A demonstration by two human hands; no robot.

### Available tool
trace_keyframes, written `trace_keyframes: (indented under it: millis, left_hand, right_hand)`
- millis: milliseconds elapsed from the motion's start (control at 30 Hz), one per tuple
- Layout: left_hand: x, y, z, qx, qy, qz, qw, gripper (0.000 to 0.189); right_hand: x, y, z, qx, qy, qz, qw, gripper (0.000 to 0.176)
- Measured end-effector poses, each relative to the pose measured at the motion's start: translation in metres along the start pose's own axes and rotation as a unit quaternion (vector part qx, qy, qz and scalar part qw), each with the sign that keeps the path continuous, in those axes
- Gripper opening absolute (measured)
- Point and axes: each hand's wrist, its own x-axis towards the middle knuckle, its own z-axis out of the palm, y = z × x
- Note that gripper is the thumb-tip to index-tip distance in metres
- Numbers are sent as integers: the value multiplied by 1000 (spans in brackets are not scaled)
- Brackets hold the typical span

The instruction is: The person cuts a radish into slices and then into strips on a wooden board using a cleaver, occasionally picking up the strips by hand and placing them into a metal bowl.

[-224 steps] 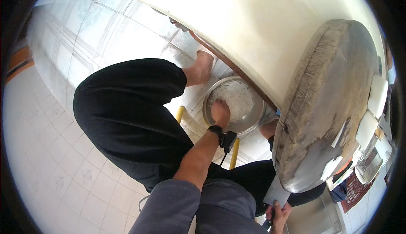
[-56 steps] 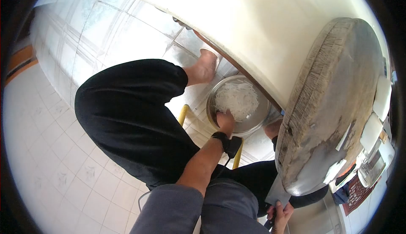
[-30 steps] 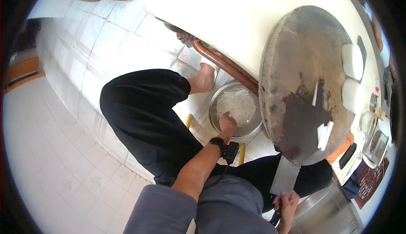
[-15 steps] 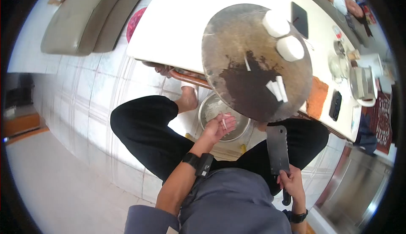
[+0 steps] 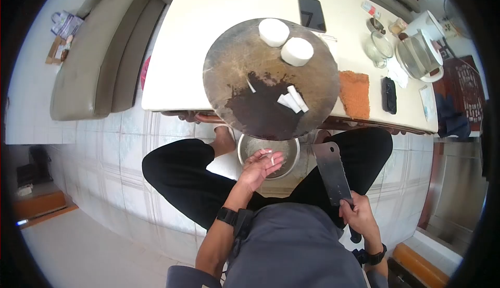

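Note:
My left hand (image 5: 259, 168) is palm up above a metal basin (image 5: 297, 158), with small white strips (image 5: 272, 160) resting on its slightly curled fingers. Gripped by the handle in my right hand (image 5: 359, 216) is a cleaver (image 5: 332, 171), its broad blade pointing away from me over my right thigh. Ahead lies a round wooden chopping board (image 5: 229, 53), darkened by a wet patch. Two thick white rounds (image 5: 273, 32), perhaps radish, sit at its far side. Several white sticks (image 5: 297, 98) lie near its right edge, and one thin sliver (image 5: 251, 85) lies apart.
The cream table (image 5: 177, 43) bears a phone (image 5: 311, 14), an orange cloth (image 5: 354, 94), a black case (image 5: 388, 95), a glass jug (image 5: 378, 49) and a kettle (image 5: 420, 58). A grey sofa (image 5: 104, 74) stands at left. The board overhangs the table's near edge.
My view has swung right and up toward the table, shifting the board left in the picture. My left hand still holds white strips over the basin; my right hand keeps the cleaver.

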Motion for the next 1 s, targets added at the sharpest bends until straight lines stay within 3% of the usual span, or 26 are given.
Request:
trace_keyframes:
  millis: [100, 167, 300, 367, 400, 433, 600, 700, 833, 933, 1000]
  left_hand:
    - [1, 2, 3, 52, 18, 6, 998, 30]
    - [1, 0, 17, 168, 71, 52, 982, 34]
    - [35, -20, -21, 331, 86, 87, 936, 36]
    - [49, -27, -35, 602, 64, 207, 769, 38]
    - [55, -27, -34, 627, 116, 147, 757, 38]
    - [55, -23, -28, 630, 114, 149, 754, 38]
    - [53, -3, -11, 741, 51, 185, 643, 28]
    - [46, 1, 4, 755, 23, 230, 613, 18]
    - [43, 1, 12, 753, 6, 218, 621, 9]
    - [50, 0, 11, 727, 39, 202, 655, 9]
    - [69, -6, -12, 556, 94, 38, 825, 21]
  right_hand:
    - [-1, -2, -1, 0, 8, -13, 1000, 9]
    - [-2, 0, -2, 15, 11, -10, 1000, 9]
    - [1, 16, 4, -45, 46, -61, 996, 9]
    - [-3, 19, 4, -65, 57, -74, 994, 9]
    - [-4, 19, 5, -72, 61, -78, 992, 10]
    - [-5, 20, 5, -79, 65, -82, 991, 10]
    - [-11, 20, 5, -92, 83, -84, 989, 13]
    - [-14, 19, 3, -93, 91, -84, 988, 14]
    - [-13, 21, 4, -88, 92, -86, 988, 14]
    - [-13, 13, 3, -98, 93, -95, 986, 15]
    - [-14, 9, 4, -97, 94, -97, 986, 15]
